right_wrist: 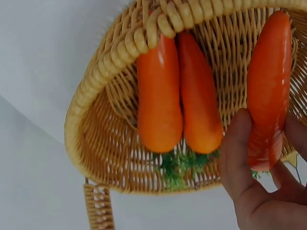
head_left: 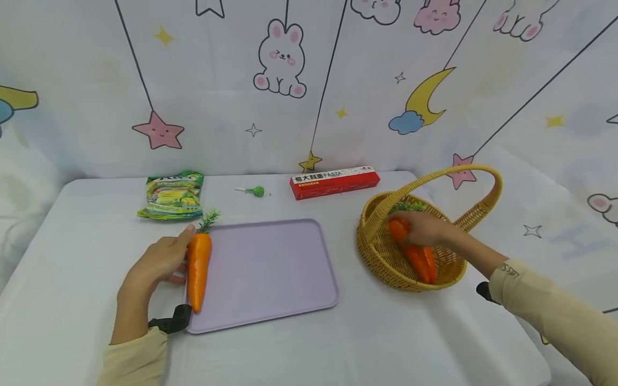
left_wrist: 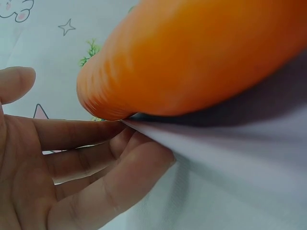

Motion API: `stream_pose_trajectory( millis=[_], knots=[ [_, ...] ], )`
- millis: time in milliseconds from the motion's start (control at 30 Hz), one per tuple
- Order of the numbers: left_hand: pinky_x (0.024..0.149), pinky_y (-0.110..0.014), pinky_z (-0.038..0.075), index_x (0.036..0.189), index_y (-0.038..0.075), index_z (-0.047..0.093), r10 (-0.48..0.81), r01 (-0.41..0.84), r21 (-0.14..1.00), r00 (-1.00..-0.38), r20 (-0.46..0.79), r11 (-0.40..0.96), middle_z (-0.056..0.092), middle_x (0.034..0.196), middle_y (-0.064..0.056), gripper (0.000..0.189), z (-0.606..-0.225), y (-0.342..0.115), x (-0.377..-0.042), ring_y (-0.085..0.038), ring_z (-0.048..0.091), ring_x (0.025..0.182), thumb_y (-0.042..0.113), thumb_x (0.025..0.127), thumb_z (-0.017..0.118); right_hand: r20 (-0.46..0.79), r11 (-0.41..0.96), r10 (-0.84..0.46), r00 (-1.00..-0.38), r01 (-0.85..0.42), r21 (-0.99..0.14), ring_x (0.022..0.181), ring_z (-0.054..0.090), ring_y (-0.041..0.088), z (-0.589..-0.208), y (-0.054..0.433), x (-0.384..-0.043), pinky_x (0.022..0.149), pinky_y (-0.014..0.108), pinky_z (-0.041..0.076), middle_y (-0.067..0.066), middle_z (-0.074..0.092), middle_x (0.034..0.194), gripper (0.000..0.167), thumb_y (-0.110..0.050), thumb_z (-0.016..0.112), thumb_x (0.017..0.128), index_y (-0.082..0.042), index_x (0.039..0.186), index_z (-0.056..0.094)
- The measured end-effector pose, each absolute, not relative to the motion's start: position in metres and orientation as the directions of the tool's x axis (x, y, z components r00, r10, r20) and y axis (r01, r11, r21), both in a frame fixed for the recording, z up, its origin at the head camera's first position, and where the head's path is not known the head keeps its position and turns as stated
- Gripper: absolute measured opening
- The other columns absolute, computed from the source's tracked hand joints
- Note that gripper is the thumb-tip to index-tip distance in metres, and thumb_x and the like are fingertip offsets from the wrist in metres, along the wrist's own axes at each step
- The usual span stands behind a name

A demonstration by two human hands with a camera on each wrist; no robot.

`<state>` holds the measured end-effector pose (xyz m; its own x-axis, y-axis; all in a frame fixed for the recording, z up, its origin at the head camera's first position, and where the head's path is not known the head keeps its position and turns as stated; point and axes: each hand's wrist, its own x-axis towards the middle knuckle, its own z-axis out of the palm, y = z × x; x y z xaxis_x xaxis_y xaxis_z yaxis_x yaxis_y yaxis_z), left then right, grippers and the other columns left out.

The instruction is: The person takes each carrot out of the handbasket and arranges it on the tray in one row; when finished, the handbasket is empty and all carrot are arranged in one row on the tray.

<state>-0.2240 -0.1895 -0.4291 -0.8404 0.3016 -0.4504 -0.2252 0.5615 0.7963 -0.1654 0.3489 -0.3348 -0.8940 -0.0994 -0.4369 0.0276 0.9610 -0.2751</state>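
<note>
An orange toy carrot (head_left: 198,271) with a green top lies along the left edge of a lilac tray (head_left: 270,273). My left hand (head_left: 161,260) is beside it, thumb lifted away and fingers loosely bent at the tray's rim; in the left wrist view the fingertips touch the rim under the carrot (left_wrist: 192,57). Inside a wicker basket (head_left: 386,271), my right hand (head_left: 422,228) grips another carrot (right_wrist: 269,81) near its thick end, between thumb and fingers. Two more carrots (right_wrist: 160,100) lie side by side in the basket, their green tops against its wall.
Behind the tray lie a green and yellow packet (head_left: 174,195), a small green lollipop-like item (head_left: 256,191) and a red pasta box (head_left: 335,183). The basket's tall handle (head_left: 434,174) arches up above the right hand. A patterned cloth hangs behind the white table (head_left: 96,225).
</note>
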Motion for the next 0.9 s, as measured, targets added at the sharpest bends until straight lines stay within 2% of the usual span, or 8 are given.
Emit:
stream_pose_trajectory(
  millis=[133,400,600,767,900],
  knots=[
    [0.074,-0.042,0.063,0.14,-0.021,0.036,0.299,-0.218,0.791,-0.842,-0.449,0.572,0.057,0.12,-0.031,0.097,-0.429,-0.191,-0.224,-0.035,0.067,0.098,0.068,0.104,0.022,-0.417,0.953,-0.106,-0.903,0.028,-0.301,0.105,0.051,0.036,-0.323,0.347,-0.16,0.083,0.044,0.052,0.024,0.054,0.133,0.066,-0.007,0.071,0.086,-0.004,0.148,0.048],
    [0.073,-0.042,0.063,0.141,-0.021,0.036,0.286,-0.218,0.785,-0.848,-0.447,0.58,0.058,0.12,-0.032,0.095,-0.429,-0.189,-0.224,-0.036,0.067,0.098,0.066,0.105,0.023,-0.445,0.914,-0.058,-0.893,0.131,-0.383,0.104,0.054,0.033,-0.292,0.338,-0.136,0.074,0.039,0.06,0.021,0.053,0.126,0.067,-0.014,0.072,0.089,-0.007,0.149,0.044],
    [0.073,-0.042,0.063,0.142,-0.02,0.037,0.28,-0.213,0.782,-0.853,-0.441,0.585,0.059,0.12,-0.032,0.093,-0.429,-0.192,-0.225,-0.037,0.067,0.098,0.064,0.105,0.023,-0.419,0.901,-0.06,-0.906,0.131,-0.414,0.099,0.055,0.03,-0.282,0.316,-0.11,0.069,0.036,0.058,0.017,0.055,0.119,0.071,-0.012,0.074,0.088,-0.005,0.151,0.043],
    [0.073,-0.043,0.063,0.142,-0.019,0.038,0.276,-0.22,0.787,-0.854,-0.441,0.577,0.059,0.121,-0.032,0.091,-0.429,-0.191,-0.225,-0.039,0.066,0.1,0.063,0.106,0.024,-0.402,0.905,-0.077,-0.912,0.105,-0.411,0.093,0.056,0.027,-0.283,0.294,-0.09,0.064,0.035,0.054,0.012,0.058,0.109,0.069,-0.013,0.078,0.085,-0.009,0.148,0.049],
    [0.073,-0.042,0.063,0.141,-0.019,0.039,0.274,-0.219,0.787,-0.856,-0.438,0.576,0.059,0.12,-0.032,0.089,-0.429,-0.188,-0.226,-0.04,0.065,0.101,0.062,0.106,0.024,-0.404,0.903,-0.088,-0.91,0.099,-0.418,0.096,0.055,0.027,-0.285,0.281,-0.077,0.065,0.035,0.054,0.009,0.059,0.106,0.069,-0.014,0.08,0.084,-0.012,0.147,0.05]
  ],
)
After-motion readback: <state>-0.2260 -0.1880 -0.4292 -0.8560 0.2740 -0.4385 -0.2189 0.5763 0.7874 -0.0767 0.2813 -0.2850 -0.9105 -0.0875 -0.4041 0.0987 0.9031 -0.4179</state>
